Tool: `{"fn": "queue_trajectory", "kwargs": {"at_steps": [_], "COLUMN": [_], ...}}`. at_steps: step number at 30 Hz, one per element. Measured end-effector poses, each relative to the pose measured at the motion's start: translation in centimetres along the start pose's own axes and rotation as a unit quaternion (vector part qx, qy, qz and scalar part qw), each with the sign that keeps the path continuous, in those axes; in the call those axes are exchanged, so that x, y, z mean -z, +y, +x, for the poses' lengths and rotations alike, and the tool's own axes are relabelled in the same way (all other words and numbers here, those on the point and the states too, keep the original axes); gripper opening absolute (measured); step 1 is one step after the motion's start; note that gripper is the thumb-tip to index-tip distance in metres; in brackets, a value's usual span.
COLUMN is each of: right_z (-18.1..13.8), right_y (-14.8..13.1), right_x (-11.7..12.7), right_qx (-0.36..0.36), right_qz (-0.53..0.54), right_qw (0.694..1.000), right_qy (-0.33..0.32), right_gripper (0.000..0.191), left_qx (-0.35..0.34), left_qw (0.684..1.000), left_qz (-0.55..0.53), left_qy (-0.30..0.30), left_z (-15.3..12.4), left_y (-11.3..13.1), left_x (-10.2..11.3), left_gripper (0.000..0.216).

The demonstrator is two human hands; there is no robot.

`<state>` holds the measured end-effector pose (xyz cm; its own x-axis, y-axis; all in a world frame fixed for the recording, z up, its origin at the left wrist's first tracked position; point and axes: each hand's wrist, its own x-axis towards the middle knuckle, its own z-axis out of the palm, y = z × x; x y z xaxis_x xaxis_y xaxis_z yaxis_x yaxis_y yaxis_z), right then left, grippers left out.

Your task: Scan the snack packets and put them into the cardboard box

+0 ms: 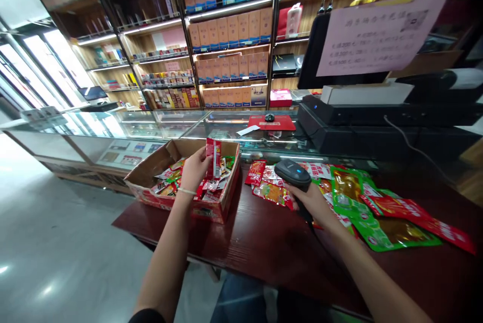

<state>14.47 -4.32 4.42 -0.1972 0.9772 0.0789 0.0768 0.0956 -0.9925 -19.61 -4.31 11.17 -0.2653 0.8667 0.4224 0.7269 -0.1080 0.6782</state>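
Observation:
My left hand (196, 168) pinches a red snack packet (213, 158) and holds it upright over an open cardboard box (141, 198). Inside the box lies a heap of small snack packets (171, 178), mostly red, white and green. In my right hand (310, 201) is a black barcode scanner (293, 174), its fingers wrapped round the handle and its head toward the back left. Red snack packets (272, 192) lie beside the scanner on the dark wooden table (249, 242). Larger green packets (396, 232) and a long red packet (422, 217) spread to the right of my right hand.
Behind the table runs a glass display counter (169, 129) with a computer mouse (269, 117) on a red mat (283, 123). A monitor (315, 51) with a pink paper sign (377, 36) stands at the back right. Shelves of boxed goods (234, 31) line the wall.

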Motion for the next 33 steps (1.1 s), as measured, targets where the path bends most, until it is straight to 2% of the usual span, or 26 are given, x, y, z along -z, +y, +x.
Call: {"fn": "queue_trajectory", "kwargs": {"at_steps": [2, 4, 8, 13, 16, 18, 20, 22, 28, 33], "right_z": [0.1, 0.3, 0.5, -0.4, -2.0, -3.4, -5.0, -6.7, -11.8, -15.2], "right_y": [-0.3, -0.3, 0.2, 0.8, 0.6, 0.4, 0.3, 0.2, 0.9, 2.4], "right_x": [-0.8, -1.4, -1.4, 0.2, 1.6, 2.8, 4.1, 5.7, 11.2, 16.1], "right_qx": [0.009, 0.011, 0.0, 0.0, 0.003, -0.006, -0.016, -0.017, -0.006, -0.019], "right_qz": [-0.005, -0.001, 0.027, 0.039, 0.037, 0.058, 0.088, 0.101, 0.074, -0.029], "right_qw": [1.0, 1.0, 1.0, 0.999, 0.997, 0.993, 0.987, 0.978, 0.961, 0.944], "right_qy": [-0.005, -0.008, 0.013, 0.035, 0.07, 0.099, 0.134, 0.18, 0.266, 0.329], "right_gripper": [0.043, 0.041, 0.037, 0.036, 0.038, 0.038, 0.038, 0.039, 0.037, 0.039], "left_qx": [0.025, 0.043, -0.001, -0.083, -0.096, -0.116, -0.15, -0.184, -0.249, -0.314], "left_qw": [0.996, 0.992, 0.995, 0.993, 0.994, 0.993, 0.988, 0.981, 0.952, 0.909], "left_qz": [0.081, 0.118, 0.099, 0.075, 0.038, -0.004, -0.038, -0.063, -0.121, -0.157], "left_qy": [0.004, 0.001, -0.017, 0.029, 0.045, 0.037, 0.024, 0.001, -0.128, -0.224], "left_z": [-0.1, -0.3, -0.5, -1.4, -2.3, -3.2, -4.2, -5.3, -8.1, -10.8], "left_y": [-2.1, -3.4, -3.6, -1.0, 1.8, 4.4, 7.0, 9.3, 13.6, 17.8], "left_x": [0.5, 0.3, -0.5, -0.5, -0.7, -1.7, -3.6, -6.5, -18.1, -26.5], "left_gripper": [0.046, 0.047, 0.037, 0.033, 0.033, 0.033, 0.032, 0.031, 0.029, 0.031]}}
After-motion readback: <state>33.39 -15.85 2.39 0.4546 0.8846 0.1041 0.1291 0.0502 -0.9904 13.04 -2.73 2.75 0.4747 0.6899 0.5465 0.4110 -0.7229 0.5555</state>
